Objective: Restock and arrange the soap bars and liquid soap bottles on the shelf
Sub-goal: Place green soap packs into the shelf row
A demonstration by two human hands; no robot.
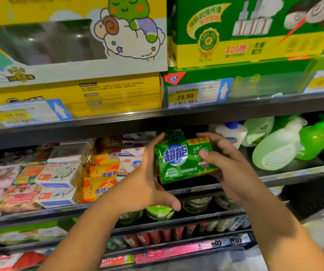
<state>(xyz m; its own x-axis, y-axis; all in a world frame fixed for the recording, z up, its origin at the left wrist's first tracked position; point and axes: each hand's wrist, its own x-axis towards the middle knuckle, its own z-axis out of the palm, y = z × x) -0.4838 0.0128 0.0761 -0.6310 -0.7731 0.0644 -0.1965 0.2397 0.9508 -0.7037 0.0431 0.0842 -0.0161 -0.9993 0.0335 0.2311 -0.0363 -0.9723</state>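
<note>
A green soap pack (182,159) with white and blue lettering sits at the shelf's front edge, tilted a little. My right hand (223,163) grips its right end, thumb on the front and fingers over the top. My left hand (149,173) lies flat against its left side, fingers straight and thumb spread below. Stacks of yellow sulfur soap bars (102,173) and white boxed soap bars (59,182) fill the shelf to the left. Green liquid soap bottles (278,145) lie tipped over on the right, beside a white bottle with a blue cap (233,133).
The shelf above carries large yellow and green boxes (245,36) and price tags (184,96) on its edge. Lower shelves hold round green tubs (159,212) and red and pink packs (157,235). A dark gap (188,184) lies under the green pack.
</note>
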